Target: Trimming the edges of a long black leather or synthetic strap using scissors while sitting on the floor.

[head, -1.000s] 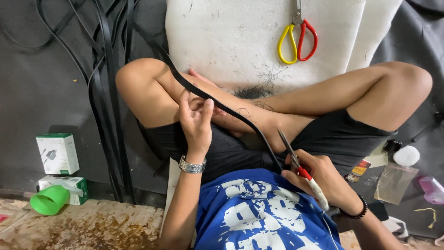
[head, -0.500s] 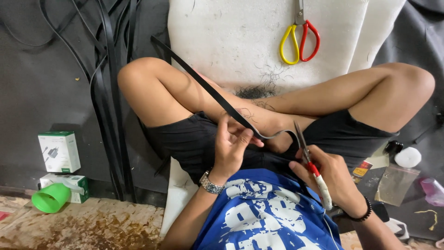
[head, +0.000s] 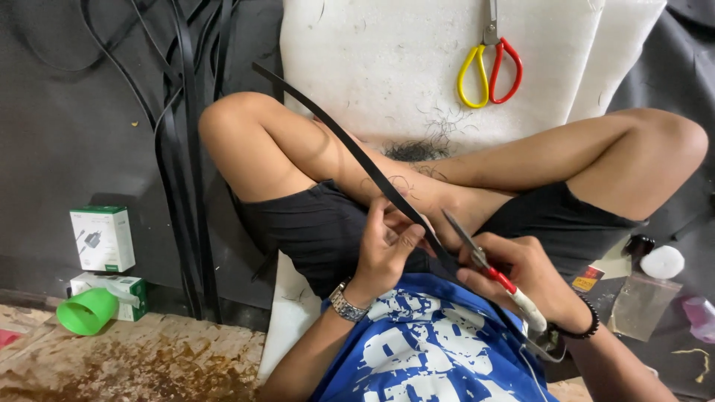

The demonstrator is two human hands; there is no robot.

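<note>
left hand [head: 387, 249] pinches the long black strip [head: 357, 156] over the crossed legs, fingers closed on it. strip runs up-left toward the white foam pad [head: 372, 67]. right hand [head: 532, 279] grips red-handled scissors [head: 484, 260], blades parted, just beside the strip near the left hand.

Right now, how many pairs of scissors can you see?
2. One yellow-and-red-handled pair of scissors lies on the white foam pad beyond the knees; one red-and-white-handled pair of scissors is in the right hand, blades at the black strip. Others may be hidden.
</note>
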